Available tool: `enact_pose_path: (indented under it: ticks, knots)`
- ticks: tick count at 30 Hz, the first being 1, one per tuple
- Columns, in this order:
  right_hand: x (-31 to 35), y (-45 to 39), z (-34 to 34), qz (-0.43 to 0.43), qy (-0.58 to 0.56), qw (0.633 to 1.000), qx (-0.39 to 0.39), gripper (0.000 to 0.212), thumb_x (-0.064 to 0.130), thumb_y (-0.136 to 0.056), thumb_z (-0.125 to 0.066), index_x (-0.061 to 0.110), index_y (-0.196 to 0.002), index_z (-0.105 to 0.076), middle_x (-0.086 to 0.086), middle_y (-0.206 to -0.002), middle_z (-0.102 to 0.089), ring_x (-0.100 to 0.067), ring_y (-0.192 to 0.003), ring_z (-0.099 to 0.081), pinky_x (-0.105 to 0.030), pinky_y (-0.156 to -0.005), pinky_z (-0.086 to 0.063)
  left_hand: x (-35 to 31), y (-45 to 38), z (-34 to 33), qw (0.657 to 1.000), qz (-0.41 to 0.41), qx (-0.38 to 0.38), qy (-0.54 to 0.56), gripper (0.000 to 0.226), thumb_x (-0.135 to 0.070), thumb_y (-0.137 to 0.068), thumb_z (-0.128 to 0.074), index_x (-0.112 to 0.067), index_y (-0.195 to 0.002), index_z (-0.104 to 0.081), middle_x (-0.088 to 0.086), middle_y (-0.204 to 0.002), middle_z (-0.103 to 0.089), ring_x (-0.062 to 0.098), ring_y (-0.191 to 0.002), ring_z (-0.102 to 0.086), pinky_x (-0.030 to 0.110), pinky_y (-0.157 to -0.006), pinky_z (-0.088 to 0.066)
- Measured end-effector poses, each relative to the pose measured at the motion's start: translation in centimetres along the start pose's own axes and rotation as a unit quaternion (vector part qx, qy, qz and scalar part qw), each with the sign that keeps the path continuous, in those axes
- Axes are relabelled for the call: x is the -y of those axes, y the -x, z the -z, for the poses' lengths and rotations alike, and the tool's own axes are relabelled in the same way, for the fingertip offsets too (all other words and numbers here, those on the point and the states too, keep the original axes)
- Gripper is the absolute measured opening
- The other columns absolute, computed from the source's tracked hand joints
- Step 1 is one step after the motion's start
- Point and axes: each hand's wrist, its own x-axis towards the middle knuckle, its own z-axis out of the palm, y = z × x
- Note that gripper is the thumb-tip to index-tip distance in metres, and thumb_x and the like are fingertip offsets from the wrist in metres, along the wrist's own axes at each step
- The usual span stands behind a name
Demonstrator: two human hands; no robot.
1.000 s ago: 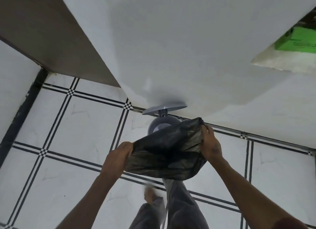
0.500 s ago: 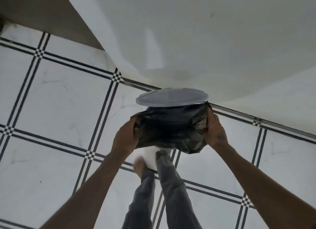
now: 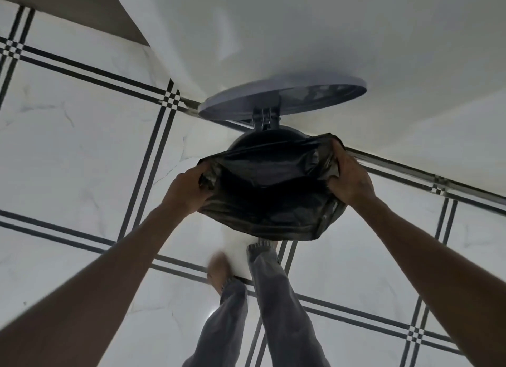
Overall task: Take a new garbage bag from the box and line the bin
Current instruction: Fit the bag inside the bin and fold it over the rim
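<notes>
A black garbage bag (image 3: 268, 197) is stretched open between my hands, its mouth facing up. My left hand (image 3: 186, 188) grips the bag's left edge and my right hand (image 3: 349, 179) grips its right edge. The bag hangs over a round grey pedal bin (image 3: 273, 135) that stands against the white wall. The bin's lid (image 3: 282, 98) is raised. Only the far rim of the bin shows behind the bag; the rest is hidden. The bag box is out of view.
A white wall (image 3: 328, 38) rises right behind the bin. White floor tiles (image 3: 68, 147) with black double lines spread all round. My legs in grey trousers (image 3: 262, 298) and bare feet stand just in front of the bin.
Both hands have carried the bag down over the bin and pulled its mouth wider. The lid stands raised, and the view has closed in on the bin.
</notes>
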Motion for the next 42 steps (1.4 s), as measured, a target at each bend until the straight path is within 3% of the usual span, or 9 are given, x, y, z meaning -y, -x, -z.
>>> enact_pose_path:
  ticks: [9, 15, 21, 26, 31, 33, 35, 38, 42]
  knots:
    - [0.5, -5.2, -1.9, 0.018, 0.033, 0.998, -0.040, 0.093, 0.009, -0.082, -0.053, 0.039, -0.156, -0.006, -0.020, -0.119, -0.066, -0.042, -0.103, -0.063, -0.043, -0.080, -0.052, 1.2, -4.9, -1.4, 0.996, -0.026, -0.053, 0.064, 0.068, -0.015, -0.089, -0.047, -0.040, -0.149, -0.027, 0.012, -0.113, -0.067, 0.038, -0.096, -0.062, 0.035, -0.076, -0.047]
    - [-0.5, -7.9, -2.3, 0.025, 0.094, 0.994, -0.043, 0.076, 0.011, -0.083, -0.047, 0.046, -0.149, -0.032, -0.019, -0.118, -0.067, -0.044, -0.103, -0.062, -0.045, -0.086, -0.052, 2.1, -8.5, -2.3, 0.999, 0.019, 0.003, 0.037, 0.063, -0.001, -0.086, -0.039, -0.031, -0.140, -0.047, 0.014, -0.124, -0.064, 0.040, -0.109, -0.060, 0.046, -0.092, -0.052]
    - [-2.4, -8.4, -3.4, 0.033, 0.031, 0.999, 0.018, 0.053, 0.006, -0.087, -0.040, 0.024, -0.133, -0.061, -0.017, -0.122, -0.068, -0.037, -0.113, -0.060, -0.038, -0.093, -0.047, 3.1, -9.3, -3.5, 0.976, 0.086, 0.156, 0.126, 0.044, 0.004, -0.089, -0.036, -0.023, -0.098, -0.069, 0.013, -0.096, -0.068, 0.028, -0.079, -0.062, 0.035, -0.074, -0.055]
    - [-3.0, -6.5, -2.9, 0.048, -0.053, 0.997, -0.003, 0.044, 0.021, -0.077, -0.036, 0.013, -0.107, -0.068, -0.010, -0.099, -0.071, -0.030, -0.099, -0.063, -0.036, -0.082, -0.048, 3.2, -8.0, -4.0, 0.940, 0.105, 0.182, 0.269, 0.035, -0.001, -0.094, -0.039, -0.019, -0.104, -0.068, 0.004, -0.085, -0.066, 0.015, -0.067, -0.064, 0.017, -0.053, -0.054]
    - [-4.5, -4.1, -4.3, 0.057, -0.076, 0.994, -0.059, 0.063, 0.005, -0.083, -0.042, 0.026, -0.142, -0.046, -0.004, -0.135, -0.060, -0.023, -0.120, -0.055, -0.030, -0.096, -0.042, 4.0, -6.3, -4.4, 0.916, 0.074, 0.185, 0.348, 0.023, -0.033, -0.085, -0.051, -0.020, -0.094, -0.067, 0.001, -0.086, -0.063, 0.016, -0.086, -0.058, 0.032, -0.084, -0.057]
    - [-4.9, -2.5, -5.2, 0.069, -0.052, 0.993, -0.083, 0.071, -0.002, -0.083, -0.045, 0.024, -0.148, -0.035, -0.007, -0.140, -0.052, -0.024, -0.120, -0.051, -0.036, -0.096, -0.045, 4.2, -5.4, -4.9, 0.928, 0.014, 0.193, 0.317, 0.019, -0.022, -0.084, -0.053, -0.028, -0.097, -0.065, -0.010, -0.085, -0.068, 0.010, -0.086, -0.062, 0.021, -0.080, -0.054]
    - [-4.7, -0.7, -6.2, 0.053, -0.045, 0.992, -0.106, 0.070, -0.004, -0.082, -0.044, 0.022, -0.146, -0.034, -0.010, -0.135, -0.048, -0.027, -0.112, -0.052, -0.039, -0.087, -0.048, 4.6, -4.7, -5.6, 0.949, -0.030, 0.167, 0.268, 0.029, -0.004, -0.082, -0.055, -0.027, -0.099, -0.063, -0.014, -0.078, -0.068, 0.011, -0.079, -0.064, 0.014, -0.068, -0.050]
    - [-4.1, 1.5, -7.6, 0.009, -0.067, 0.992, -0.107, 0.056, -0.011, -0.079, -0.039, 0.014, -0.128, -0.046, -0.010, -0.115, -0.046, -0.032, -0.089, -0.054, -0.036, -0.072, -0.045, 4.8, -3.8, -6.8, 0.953, -0.051, 0.106, 0.279, 0.060, -0.002, -0.071, -0.063, -0.022, -0.128, -0.056, 0.005, -0.099, -0.070, 0.016, -0.090, -0.068, 0.026, -0.072, -0.059]
    - [-3.7, 2.4, -9.0, -0.040, -0.120, 0.987, -0.101, 0.054, -0.013, -0.077, -0.035, 0.016, -0.120, -0.047, -0.010, -0.105, -0.058, -0.033, -0.092, -0.055, -0.029, -0.065, -0.038, 4.9, -2.3, -8.2, 0.963, -0.051, 0.003, 0.264, 0.050, -0.002, -0.057, -0.053, -0.016, -0.105, -0.060, 0.008, -0.090, -0.050, 0.020, -0.084, -0.056, 0.021, -0.057, -0.047]
